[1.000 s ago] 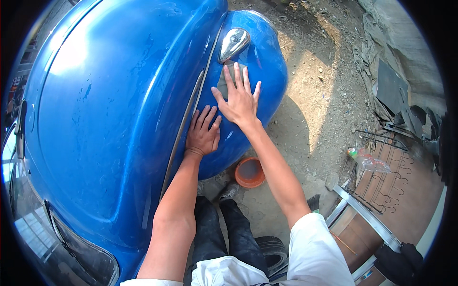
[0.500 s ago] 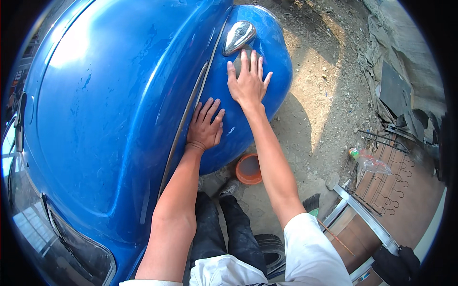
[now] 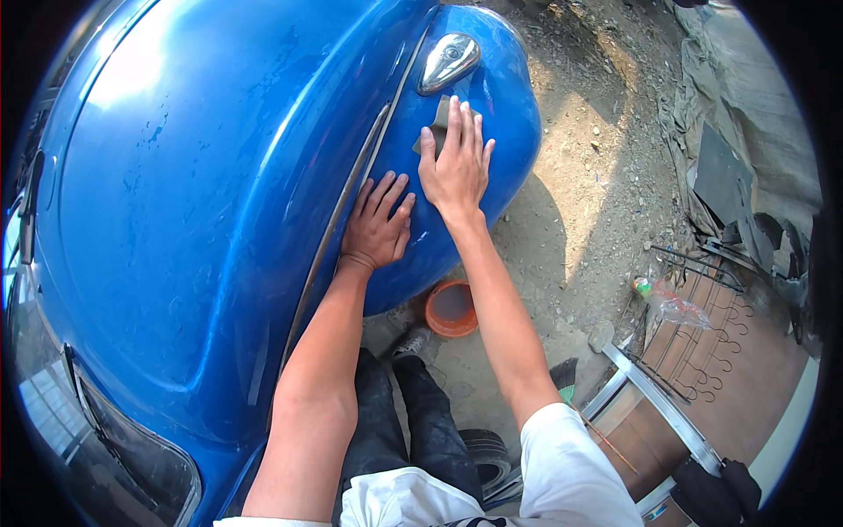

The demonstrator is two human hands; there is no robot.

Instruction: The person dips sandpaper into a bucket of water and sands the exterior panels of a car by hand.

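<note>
A blue car's rounded front fender (image 3: pixel 514 114) fills the upper middle. On it my right hand (image 3: pixel 455 171) holds a grey-brown piece of sandpaper (image 3: pixel 430 139) pressed down under nearly straight fingers, just below the chrome lamp housing (image 3: pixel 450 63). Part of the sheet sticks out on the thumb side; the rest is hidden beneath the hand. Nearer to me, my left hand (image 3: pixel 378 224) rests flat on the same fender beside its seam with the body, fingers spread and holding nothing.
The blue hood (image 3: pixel 202 176) takes up the left side. On the ground below the fender stands an orange bucket (image 3: pixel 451 309) of cloudy water. A tire (image 3: pixel 486 457) lies near my legs. At the right are a broom (image 3: pixel 564 376), a metal-framed panel (image 3: pixel 667 413) and wire hooks (image 3: pixel 711 329).
My right hand has shifted slightly down the fender, away from the lamp housing, its fingers closer together. More of the sandpaper shows. My left hand stays in place on the fender.
</note>
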